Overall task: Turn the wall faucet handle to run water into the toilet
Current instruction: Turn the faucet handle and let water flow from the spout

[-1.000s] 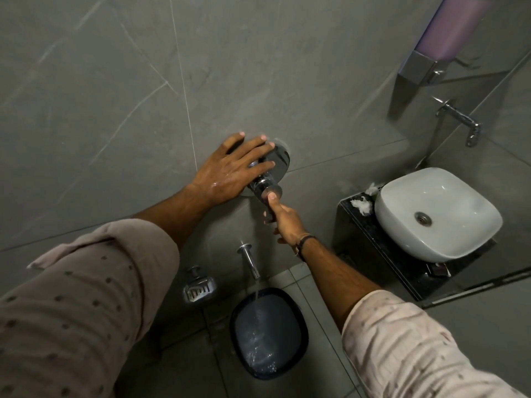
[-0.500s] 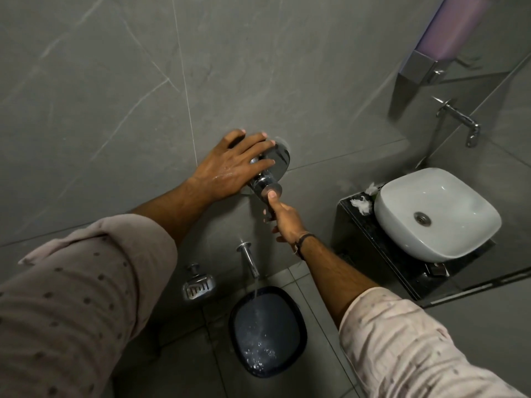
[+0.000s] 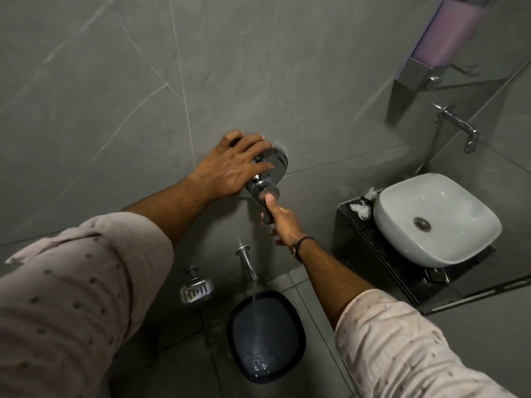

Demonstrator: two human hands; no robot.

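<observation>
Chrome faucet handle (image 3: 263,189) half hidden under splayed left hand (image 3: 230,170); right hand (image 3: 283,222) grips it

Faucet handle (image 3: 263,188): chrome knob standing out from a round chrome wall plate (image 3: 278,162) on the grey tiled wall, partly covered by fingers
Spout (image 3: 247,262): short chrome pipe below the handle, angled down from the wall
Water (image 3: 255,314): thin stream falling from the spout tip, splashing in the bowl
Toilet (image 3: 265,336): dark blue-rimmed floor pan set in grey floor tiles, directly under the spout
</observation>
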